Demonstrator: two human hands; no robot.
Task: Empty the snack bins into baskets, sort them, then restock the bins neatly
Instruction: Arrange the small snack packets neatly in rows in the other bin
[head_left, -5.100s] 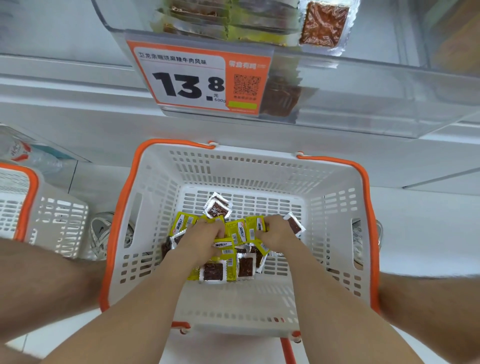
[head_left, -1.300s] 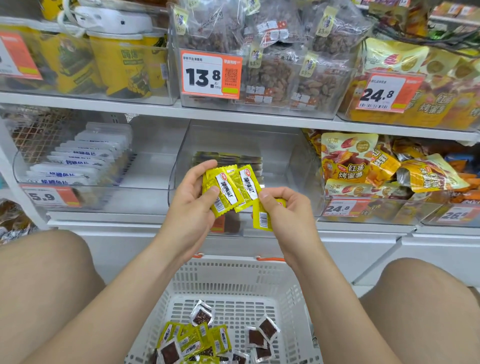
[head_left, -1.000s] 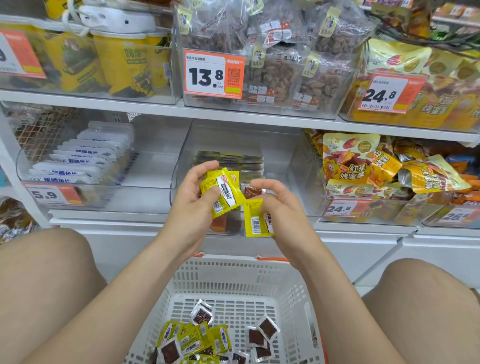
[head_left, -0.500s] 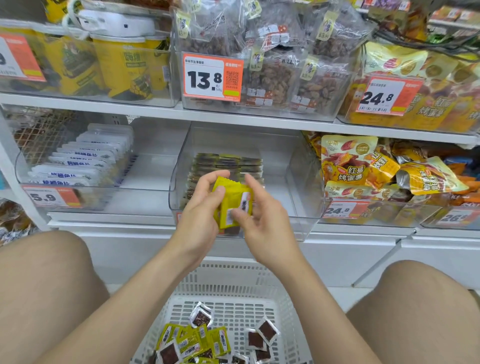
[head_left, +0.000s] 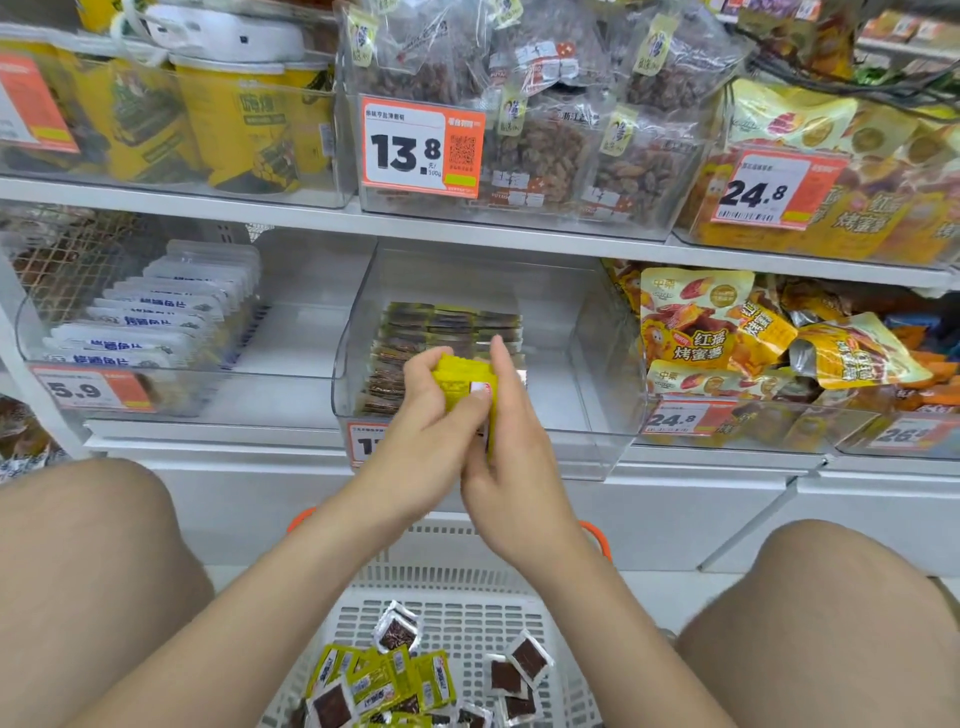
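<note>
My left hand (head_left: 421, 441) grips a small stack of yellow snack packets (head_left: 464, 381) in front of the clear middle bin (head_left: 587, 447). My right hand (head_left: 506, 447) lies flat against the stack's right side, fingers straight. Inside the bin, rows of the same packets (head_left: 447, 332) stand stacked at the back left. Below, between my knees, the white basket (head_left: 467, 587) with orange handles holds several loose yellow and brown packets (head_left: 384, 680).
A bin of white and blue packets (head_left: 156, 312) sits to the left, with a 5.9 tag. Yellow sweet-potato bags (head_left: 727, 332) fill the bin on the right. The shelf above carries yellow tubs (head_left: 249, 124) and bagged nuts (head_left: 561, 130).
The loose packets from both hands have been gathered into one stack. My hands have come together and moved forward toward the middle bin.
</note>
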